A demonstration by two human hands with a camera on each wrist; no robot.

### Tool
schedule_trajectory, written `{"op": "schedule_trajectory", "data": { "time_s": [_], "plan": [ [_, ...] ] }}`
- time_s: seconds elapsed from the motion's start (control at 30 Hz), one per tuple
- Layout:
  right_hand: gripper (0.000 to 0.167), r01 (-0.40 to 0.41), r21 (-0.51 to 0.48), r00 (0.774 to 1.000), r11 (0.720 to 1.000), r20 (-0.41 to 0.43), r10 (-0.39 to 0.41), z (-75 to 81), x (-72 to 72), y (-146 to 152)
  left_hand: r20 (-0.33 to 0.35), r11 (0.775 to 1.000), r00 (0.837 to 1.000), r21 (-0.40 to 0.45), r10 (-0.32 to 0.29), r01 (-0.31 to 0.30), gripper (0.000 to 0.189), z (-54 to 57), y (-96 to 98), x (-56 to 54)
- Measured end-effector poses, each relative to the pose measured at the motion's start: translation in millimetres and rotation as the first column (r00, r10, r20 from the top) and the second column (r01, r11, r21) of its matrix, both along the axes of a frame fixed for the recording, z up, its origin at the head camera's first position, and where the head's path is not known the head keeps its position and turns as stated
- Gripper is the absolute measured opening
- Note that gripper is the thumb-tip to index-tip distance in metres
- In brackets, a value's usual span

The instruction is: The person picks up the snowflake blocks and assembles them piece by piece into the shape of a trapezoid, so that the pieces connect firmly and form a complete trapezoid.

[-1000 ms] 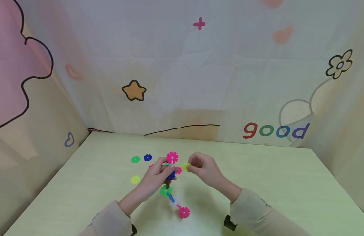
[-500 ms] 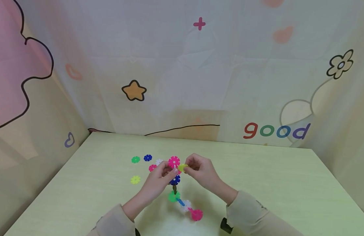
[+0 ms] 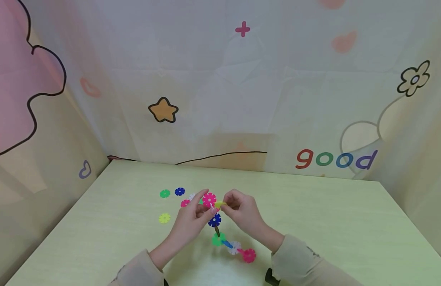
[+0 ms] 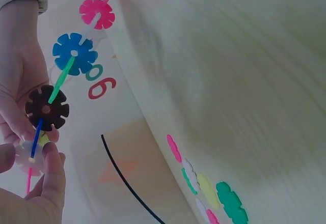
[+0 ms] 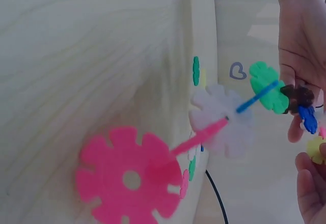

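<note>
My left hand (image 3: 191,222) pinches a translucent white snowflake disc (image 4: 23,155) in a chain of interlocking plastic discs. A pink disc (image 3: 209,200) stands at its upper end by those fingers. Below hang a dark blue disc (image 3: 214,219), a brown disc (image 4: 46,108), a green disc (image 3: 218,239), a light blue disc (image 4: 74,55), a white disc (image 3: 235,248) and a pink end disc (image 3: 249,255). Between thumb and finger my right hand (image 3: 244,209) holds a yellow disc (image 3: 218,204) against the chain; fingers partly hide where they meet.
Loose discs lie on the pale table (image 3: 331,230) left of and behind the hands: a green one (image 3: 164,193), a dark blue one (image 3: 180,191), a yellow one (image 3: 164,218) and a pink one (image 3: 185,203). A printed cloth (image 3: 206,79) stands behind the table.
The right hand has brought the yellow disc leftward to the chain. The left hand has shifted slightly right and lower, and the chain's hanging end has swung right.
</note>
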State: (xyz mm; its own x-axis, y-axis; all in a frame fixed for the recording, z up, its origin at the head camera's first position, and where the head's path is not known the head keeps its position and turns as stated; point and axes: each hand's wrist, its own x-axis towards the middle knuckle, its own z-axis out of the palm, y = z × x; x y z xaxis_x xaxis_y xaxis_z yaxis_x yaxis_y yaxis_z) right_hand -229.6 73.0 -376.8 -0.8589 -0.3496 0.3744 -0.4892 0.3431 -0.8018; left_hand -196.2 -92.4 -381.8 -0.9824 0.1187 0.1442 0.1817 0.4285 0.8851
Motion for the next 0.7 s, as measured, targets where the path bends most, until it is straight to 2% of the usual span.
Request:
{"op": "schedule_trajectory", "data": {
  "time_s": [0.13,0.27,0.5,0.7],
  "plan": [
    [0.008,0.023,0.024,0.997,0.999,-0.070,-0.021,-1.0,3.4,-1.9,-0.048,0.999,0.999,-0.044,-0.008,0.006,0.062,-1.9,0.8,2.0],
    [0.009,0.031,0.034,0.987,0.999,-0.156,-0.025,-2.2,6.0,-2.8,-0.052,0.999,0.998,-0.046,-0.021,0.018,0.063,-1.5,0.8,3.5],
    [0.013,0.057,0.014,0.952,0.998,-0.303,-0.050,-6.6,9.4,-3.7,-0.019,0.999,0.999,0.002,-0.044,0.044,0.062,1.0,2.1,4.8],
    [0.014,0.086,-0.012,0.925,0.996,-0.371,-0.084,-7.9,11.8,-5.9,-0.025,0.999,0.999,0.033,-0.035,0.036,0.062,0.8,6.0,4.4]
  ]
}}
